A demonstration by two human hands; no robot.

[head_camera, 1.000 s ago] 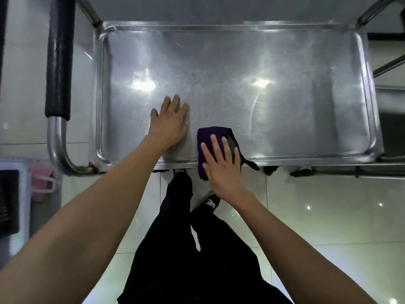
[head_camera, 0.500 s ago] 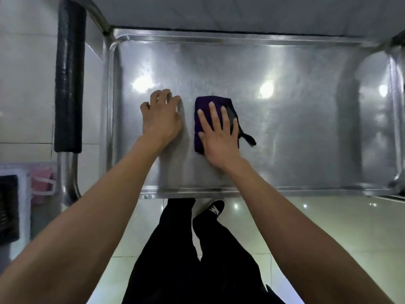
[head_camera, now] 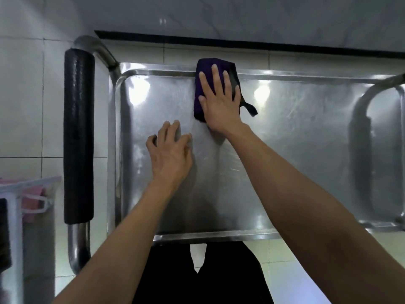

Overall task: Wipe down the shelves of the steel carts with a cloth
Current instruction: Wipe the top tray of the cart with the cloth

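Seeing steel cart shelf (head_camera: pixel 295 139), scuffed, glare spots | right hand (head_camera: pixel 219 104) flat, fingers straight, pressing purple cloth (head_camera: pixel 200 88) over far rim | left hand (head_camera: pixel 169 154) spread on shelf, holding nothing | black-padded handle (head_camera: pixel 79 137) left | pale tiled floor (head_camera: pixel 22 106).

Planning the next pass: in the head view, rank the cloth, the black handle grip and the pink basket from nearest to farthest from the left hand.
1. Cloth: just up and right of the left hand, under the right hand.
2. Black handle grip: to the left, beyond the shelf rim.
3. Pink basket: farthest, at the lower left edge.
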